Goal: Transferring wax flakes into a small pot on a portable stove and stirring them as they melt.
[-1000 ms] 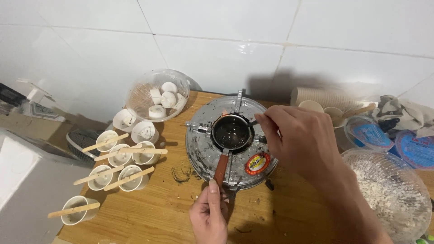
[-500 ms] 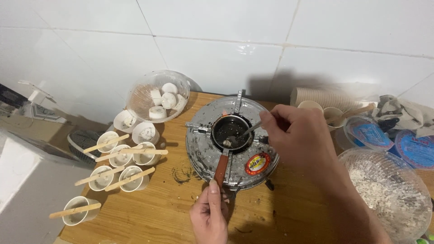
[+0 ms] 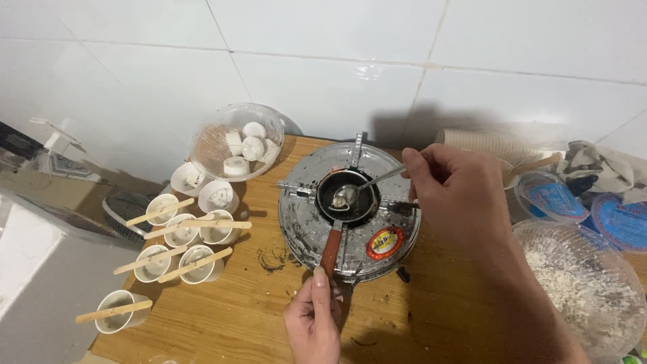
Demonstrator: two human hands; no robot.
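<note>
Head view: right hand (image 3: 458,202) is closed around the thin handle of a metal spoon (image 3: 347,197), fingers curled tight, the spoon's bowl resting inside the small dark pan (image 3: 346,199) with a pale lump in it. That pan sits in the middle of a round metal stove (image 3: 306,222) on the wooden table (image 3: 236,303). Left hand (image 3: 313,327) pinches the pan's reddish-brown handle (image 3: 329,251) near its end, thumb laid on top and fingers folded under it. Left of the stove stand several small white cups (image 3: 175,236) with flat wooden sticks (image 3: 195,225) lying across their rims, and behind them a clear plastic bowl (image 3: 209,145) holds white round pieces. At the right edge a larger clear bowl (image 3: 586,290) holds pale flakes, near blue-lidded tubs (image 3: 620,219)
</note>
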